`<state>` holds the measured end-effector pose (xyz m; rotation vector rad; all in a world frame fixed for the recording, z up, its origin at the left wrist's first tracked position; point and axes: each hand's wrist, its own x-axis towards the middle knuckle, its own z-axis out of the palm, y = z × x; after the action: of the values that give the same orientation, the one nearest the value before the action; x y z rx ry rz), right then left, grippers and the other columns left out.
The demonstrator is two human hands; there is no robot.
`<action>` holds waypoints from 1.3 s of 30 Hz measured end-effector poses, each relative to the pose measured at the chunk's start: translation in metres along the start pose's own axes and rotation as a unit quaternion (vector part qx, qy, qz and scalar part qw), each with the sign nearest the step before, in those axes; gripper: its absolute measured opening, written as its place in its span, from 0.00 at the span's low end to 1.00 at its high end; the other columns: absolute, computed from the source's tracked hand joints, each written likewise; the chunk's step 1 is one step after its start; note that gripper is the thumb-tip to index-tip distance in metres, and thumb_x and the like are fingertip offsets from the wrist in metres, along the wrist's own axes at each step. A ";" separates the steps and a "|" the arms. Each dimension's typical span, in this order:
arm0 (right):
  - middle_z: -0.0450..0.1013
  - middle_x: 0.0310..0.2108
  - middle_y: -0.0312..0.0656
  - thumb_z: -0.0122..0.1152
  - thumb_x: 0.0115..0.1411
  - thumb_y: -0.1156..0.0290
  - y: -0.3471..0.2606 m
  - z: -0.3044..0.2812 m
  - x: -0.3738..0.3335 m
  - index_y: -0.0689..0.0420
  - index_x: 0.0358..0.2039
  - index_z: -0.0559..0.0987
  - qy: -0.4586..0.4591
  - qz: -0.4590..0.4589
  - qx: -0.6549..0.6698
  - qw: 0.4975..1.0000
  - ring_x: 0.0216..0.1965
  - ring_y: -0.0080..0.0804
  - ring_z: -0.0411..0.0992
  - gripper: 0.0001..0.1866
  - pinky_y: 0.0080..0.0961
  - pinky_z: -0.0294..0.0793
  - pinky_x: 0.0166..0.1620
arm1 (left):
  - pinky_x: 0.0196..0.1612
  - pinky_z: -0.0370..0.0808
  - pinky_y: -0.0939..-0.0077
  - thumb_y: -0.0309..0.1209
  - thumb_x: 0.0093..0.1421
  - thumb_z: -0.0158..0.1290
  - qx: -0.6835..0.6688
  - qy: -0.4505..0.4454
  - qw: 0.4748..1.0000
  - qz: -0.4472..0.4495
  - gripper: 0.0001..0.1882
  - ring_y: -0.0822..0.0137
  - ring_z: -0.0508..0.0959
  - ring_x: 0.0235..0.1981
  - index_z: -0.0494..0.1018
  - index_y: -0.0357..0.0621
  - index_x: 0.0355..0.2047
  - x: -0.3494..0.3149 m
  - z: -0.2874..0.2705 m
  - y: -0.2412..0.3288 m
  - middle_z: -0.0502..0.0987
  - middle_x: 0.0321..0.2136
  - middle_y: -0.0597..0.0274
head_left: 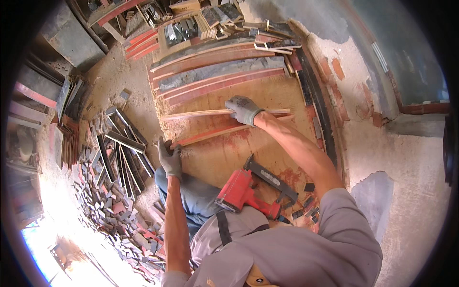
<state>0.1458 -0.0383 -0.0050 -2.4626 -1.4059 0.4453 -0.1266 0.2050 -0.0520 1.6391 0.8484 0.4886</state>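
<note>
In my gloved right hand is a long, thin wooden strip, gripped right of its middle. The strip lies crosswise over a plywood board. Below it, a red-edged wooden strip slants across the same board. My gloved left hand is at the left end of that red-edged strip, thumb and fingers apart; whether it touches the strip I cannot tell. Close to my lap, a red and black nail gun rests on its side, with neither hand on it.
Several dark and red planks lie across the board's far part. Wood offcuts are heaped on the floor at left, beside long dark strips. Stacked wood pieces stand at the back. A worn plaster wall rises at right.
</note>
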 end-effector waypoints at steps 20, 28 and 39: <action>0.76 0.37 0.51 0.63 0.64 0.60 0.051 -0.002 -0.166 0.57 0.49 0.74 0.237 0.571 0.317 0.719 0.36 0.39 0.77 0.19 0.37 0.78 0.34 | 0.41 0.81 0.77 0.26 0.49 0.72 0.105 0.008 0.994 0.023 0.41 0.67 0.78 0.39 0.66 0.44 0.63 0.027 -0.003 0.020 0.62 0.55 0.54; 0.77 0.34 0.43 0.60 0.63 0.68 0.053 0.012 -0.192 0.61 0.45 0.75 0.297 0.472 0.655 0.510 0.31 0.32 0.78 0.13 0.30 0.84 0.31 | 0.50 0.80 0.73 0.25 0.47 0.72 0.068 0.003 0.997 0.038 0.38 0.62 0.75 0.53 0.70 0.42 0.59 0.039 -0.015 -0.002 0.66 0.56 0.56; 0.79 0.36 0.39 0.63 0.65 0.66 0.027 0.022 -0.200 0.54 0.48 0.77 0.381 0.369 0.687 0.497 0.33 0.30 0.78 0.13 0.34 0.84 0.34 | 0.43 0.77 0.77 0.22 0.51 0.69 0.006 0.149 0.988 -0.036 0.18 0.70 0.79 0.37 0.80 0.39 0.44 0.073 -0.016 -0.018 0.81 0.39 0.62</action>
<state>0.0625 -0.2230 -0.0091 -1.2260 0.4961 0.2929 -0.0954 0.2714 -0.0746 1.5626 1.1289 0.6913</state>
